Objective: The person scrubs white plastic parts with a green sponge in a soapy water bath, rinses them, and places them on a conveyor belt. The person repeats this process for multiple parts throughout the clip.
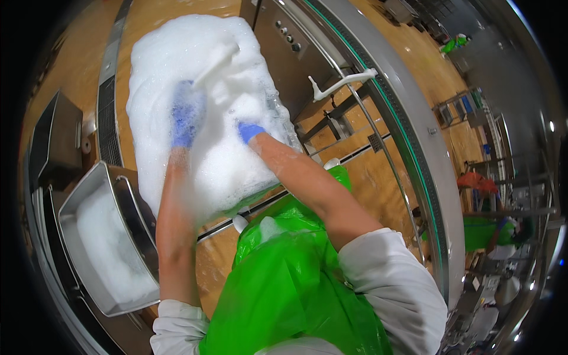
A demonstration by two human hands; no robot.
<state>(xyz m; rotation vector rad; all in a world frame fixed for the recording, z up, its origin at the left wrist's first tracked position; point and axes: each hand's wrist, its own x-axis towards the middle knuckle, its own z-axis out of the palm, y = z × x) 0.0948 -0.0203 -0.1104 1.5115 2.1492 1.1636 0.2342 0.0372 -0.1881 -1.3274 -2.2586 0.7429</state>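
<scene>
reaching into a heap of white foam (171, 47), upper left of the frame, are two blue-gloved hands: the left hand (187, 115) suds-streaked, the right hand (252, 131) half sunk near upper centre, apart. foam hides the fingertips; whether they grip anything, i cannot tell. a steel bin (72, 234) holding suds (112, 254) stands lower left.

White foam (171, 50) lies thick over a broad, roughly oblong tub (289, 125), hiding most of it; a wet, greyish, seemingly see-through edge shows along its right side. The foam is heaped and glossy, with smooth ridges, a shadowed hollow mid-way and fine bubbles.
</scene>
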